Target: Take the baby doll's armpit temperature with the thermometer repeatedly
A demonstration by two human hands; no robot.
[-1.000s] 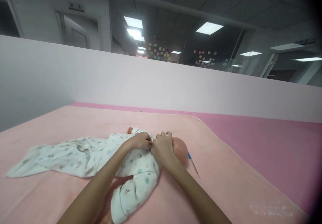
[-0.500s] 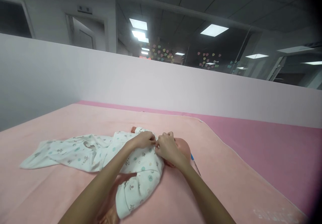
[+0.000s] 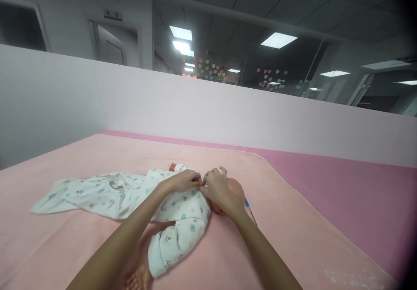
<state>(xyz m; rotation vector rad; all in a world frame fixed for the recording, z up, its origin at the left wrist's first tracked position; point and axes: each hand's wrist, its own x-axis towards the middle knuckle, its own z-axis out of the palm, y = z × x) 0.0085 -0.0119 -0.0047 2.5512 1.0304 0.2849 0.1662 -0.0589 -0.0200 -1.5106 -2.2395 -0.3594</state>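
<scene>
A baby doll (image 3: 237, 191) lies on its back on a pink sheet, its head to the right and mostly behind my right hand. It wears a white baby romper (image 3: 185, 207) with small printed figures; the leg end spreads flat to the left. My left hand (image 3: 187, 180) is closed at the romper's neckline, fingertips pinching the cloth. Right beside it, my right hand (image 3: 216, 188) pinches the collar near the doll's chin, with a finger or two raised. The fingertips of both hands nearly meet. One doll hand (image 3: 139, 278) sticks out of the near sleeve.
The pink sheet (image 3: 309, 246) covers a padded darker pink surface (image 3: 342, 185). A thin blue-ended object (image 3: 247, 203) lies beside the doll's head. A low white wall (image 3: 195, 107) runs along the back, with a window above it.
Both hands stay at the neckline with only small finger movements; a finger of my right hand has lifted. The view has shifted slightly.
</scene>
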